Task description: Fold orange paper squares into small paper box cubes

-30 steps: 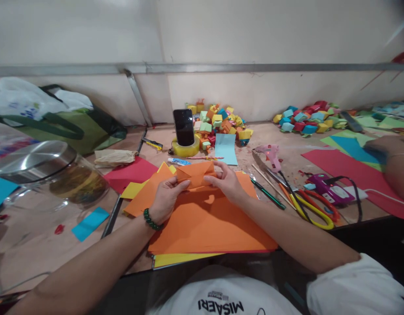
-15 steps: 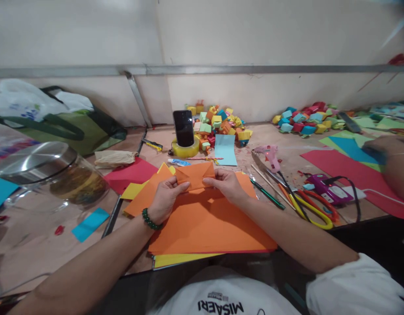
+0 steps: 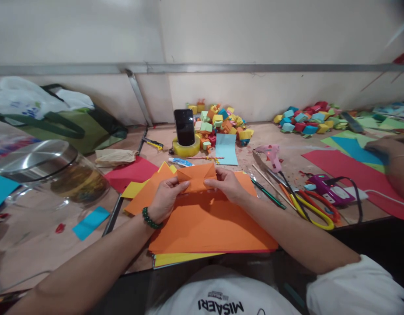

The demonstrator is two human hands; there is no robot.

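A small folded piece of orange paper [image 3: 196, 176] is held up between both hands, with slanting creases at its upper corners. My left hand [image 3: 167, 197] pinches its left side, thumb on the near face. On the opposite side my right hand [image 3: 228, 184] grips it the same way, thumb in front and fingers behind. Beneath the hands lies a stack of orange paper sheets [image 3: 215, 232], with red and yellow edges showing under it. More yellow paper [image 3: 133, 190] sticks out at the left of the stack.
A phone [image 3: 184, 127] stands in a yellow tape roll [image 3: 186, 148] before a pile of coloured paper cubes [image 3: 218, 121]. To the right lie a pink glue gun [image 3: 272, 156], scissors [image 3: 311, 212] and a purple power strip [image 3: 335, 190]. A glass jar [image 3: 77, 179] stands left. Another person's hand [image 3: 398, 157] is far right.
Both hands keep their hold on the orange paper, which looks almost unchanged. The whole view has shifted very slightly.
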